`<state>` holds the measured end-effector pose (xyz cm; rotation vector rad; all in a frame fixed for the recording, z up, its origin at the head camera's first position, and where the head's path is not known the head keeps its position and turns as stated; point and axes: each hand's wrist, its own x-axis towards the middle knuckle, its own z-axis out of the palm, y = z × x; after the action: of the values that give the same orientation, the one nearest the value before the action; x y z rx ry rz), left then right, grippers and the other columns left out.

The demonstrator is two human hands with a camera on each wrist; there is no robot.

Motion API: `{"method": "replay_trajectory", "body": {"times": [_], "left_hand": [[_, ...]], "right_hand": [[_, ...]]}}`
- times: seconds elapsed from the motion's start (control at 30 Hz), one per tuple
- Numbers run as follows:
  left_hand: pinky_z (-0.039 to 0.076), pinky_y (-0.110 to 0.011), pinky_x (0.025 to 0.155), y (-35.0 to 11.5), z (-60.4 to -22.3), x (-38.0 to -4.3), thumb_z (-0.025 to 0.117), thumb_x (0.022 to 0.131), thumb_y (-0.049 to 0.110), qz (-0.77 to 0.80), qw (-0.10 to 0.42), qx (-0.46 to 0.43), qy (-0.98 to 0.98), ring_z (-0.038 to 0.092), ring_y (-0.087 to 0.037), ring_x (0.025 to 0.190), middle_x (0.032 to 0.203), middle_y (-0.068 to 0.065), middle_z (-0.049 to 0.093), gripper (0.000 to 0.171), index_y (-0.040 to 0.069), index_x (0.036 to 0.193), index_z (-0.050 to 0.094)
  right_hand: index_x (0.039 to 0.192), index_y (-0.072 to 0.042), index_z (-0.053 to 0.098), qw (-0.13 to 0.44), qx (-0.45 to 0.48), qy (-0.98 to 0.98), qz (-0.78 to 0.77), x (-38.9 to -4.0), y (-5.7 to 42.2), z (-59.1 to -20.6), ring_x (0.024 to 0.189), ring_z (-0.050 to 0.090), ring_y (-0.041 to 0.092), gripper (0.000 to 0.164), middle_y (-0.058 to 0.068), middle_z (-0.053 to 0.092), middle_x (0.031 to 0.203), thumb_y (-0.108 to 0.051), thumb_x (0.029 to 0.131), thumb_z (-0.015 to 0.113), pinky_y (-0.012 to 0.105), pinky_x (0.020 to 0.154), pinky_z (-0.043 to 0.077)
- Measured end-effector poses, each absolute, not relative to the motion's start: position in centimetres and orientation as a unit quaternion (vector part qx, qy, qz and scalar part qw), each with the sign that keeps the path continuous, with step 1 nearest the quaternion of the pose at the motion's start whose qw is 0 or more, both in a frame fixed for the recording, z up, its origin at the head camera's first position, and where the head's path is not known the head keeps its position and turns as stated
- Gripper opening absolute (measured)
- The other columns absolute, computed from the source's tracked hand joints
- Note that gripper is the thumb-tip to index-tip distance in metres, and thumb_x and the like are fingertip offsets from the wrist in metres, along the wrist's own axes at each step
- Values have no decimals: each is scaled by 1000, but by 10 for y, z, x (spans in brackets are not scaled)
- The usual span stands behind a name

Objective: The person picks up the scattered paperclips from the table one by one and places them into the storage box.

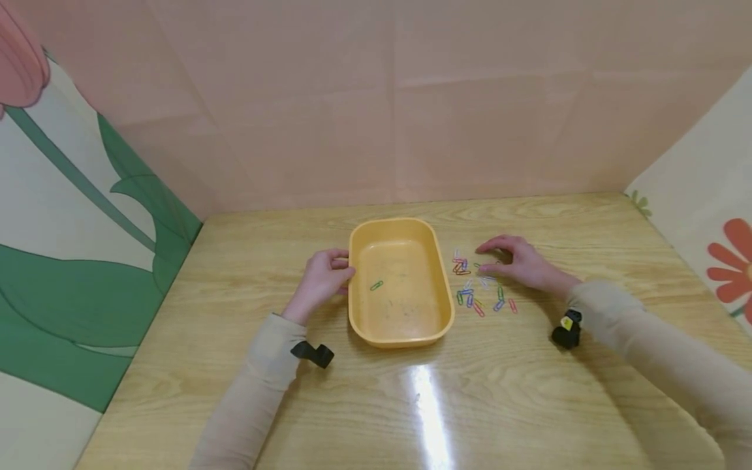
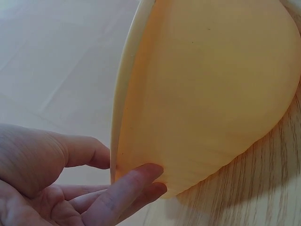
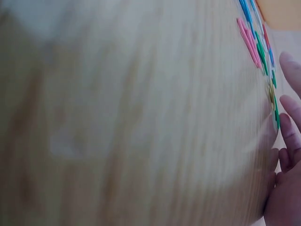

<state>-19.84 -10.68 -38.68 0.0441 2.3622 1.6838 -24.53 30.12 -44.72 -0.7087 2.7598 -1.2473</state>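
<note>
A yellow plastic tray [image 1: 399, 333] stands on the table, with one green paper clip [image 1: 376, 285] lying inside. My left hand [image 1: 320, 277] holds the tray's left side; in the left wrist view the thumb is at the rim and fingertips [image 2: 149, 173] press the outer wall. To the right of the tray, several coloured paper clips [image 1: 469, 299] lie scattered in a loose group. My right hand [image 1: 521, 264] hovers low at the group's far right edge, thumb and fingers apart. In the right wrist view its fingers [image 3: 290, 134] are beside a green clip [image 3: 276, 115].
The light wood table [image 1: 247, 365] reaches back to a pink backdrop [image 1: 388, 130]. A panel with large green leaves [image 1: 59, 313] borders the left side, and one with red flowers [image 1: 734, 254] the right. Black cameras [image 1: 566, 329] sit on both wrists.
</note>
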Motion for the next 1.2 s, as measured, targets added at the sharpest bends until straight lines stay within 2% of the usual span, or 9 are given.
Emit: {"method": "replay_trajectory", "body": {"times": [0.1, 0.33, 0.67, 0.8, 0.9, 1.2], "left_hand": [[61, -34, 65, -107, -386, -198, 57, 92, 1, 579, 122, 16, 806, 65, -36, 96, 119, -27, 60, 39, -7, 130, 50], [61, -34, 64, -107, -386, -199, 57, 92, 1, 579, 124, 14, 806, 65, -36, 95, 118, -26, 61, 38, -6, 129, 51], [61, -34, 65, -106, -385, -198, 58, 92, 2, 573, 124, 10, 810, 65, -35, 96, 118, -25, 61, 38, -5, 129, 51], [61, -34, 64, -106, -387, -198, 58, 92, 2, 570, 122, 8, 812, 65, -34, 96, 119, -25, 61, 39, -5, 130, 51], [61, -33, 64, -105, -387, -197, 59, 92, 2, 567, 118, 8, 815, 66, -34, 95, 119, -24, 61, 39, -4, 130, 52], [61, -36, 66, -104, -384, -196, 58, 92, 1, 570, 113, 6, 814, 65, -35, 95, 119, -26, 60, 39, -6, 130, 51]], "right_hand": [[114, -5, 65, 6, -227, 899, -375, -245, 302, -448, 117, 45, 33, 39, 13, 61, 118, -22, 81, 78, 57, 105, 23], [118, -11, 63, 26, -200, 912, -357, -244, 304, -449, 122, 36, 35, 40, 10, 56, 127, -31, 85, 73, 61, 104, 18], [107, -6, 64, 12, -231, 898, -374, -244, 303, -447, 117, 43, 36, 22, 13, 60, 114, -17, 88, 70, 64, 104, 21], [99, -9, 66, 16, -223, 898, -380, -246, 304, -450, 114, 45, 31, 13, 9, 61, 109, -16, 89, 69, 58, 104, 24], [95, -12, 67, 15, -213, 904, -370, -247, 305, -451, 111, 45, 29, 7, 9, 58, 109, -17, 91, 67, 54, 99, 28], [93, -6, 65, -1, -227, 906, -356, -247, 304, -452, 106, 46, 34, 7, 14, 56, 107, -12, 94, 62, 55, 95, 30]]}}
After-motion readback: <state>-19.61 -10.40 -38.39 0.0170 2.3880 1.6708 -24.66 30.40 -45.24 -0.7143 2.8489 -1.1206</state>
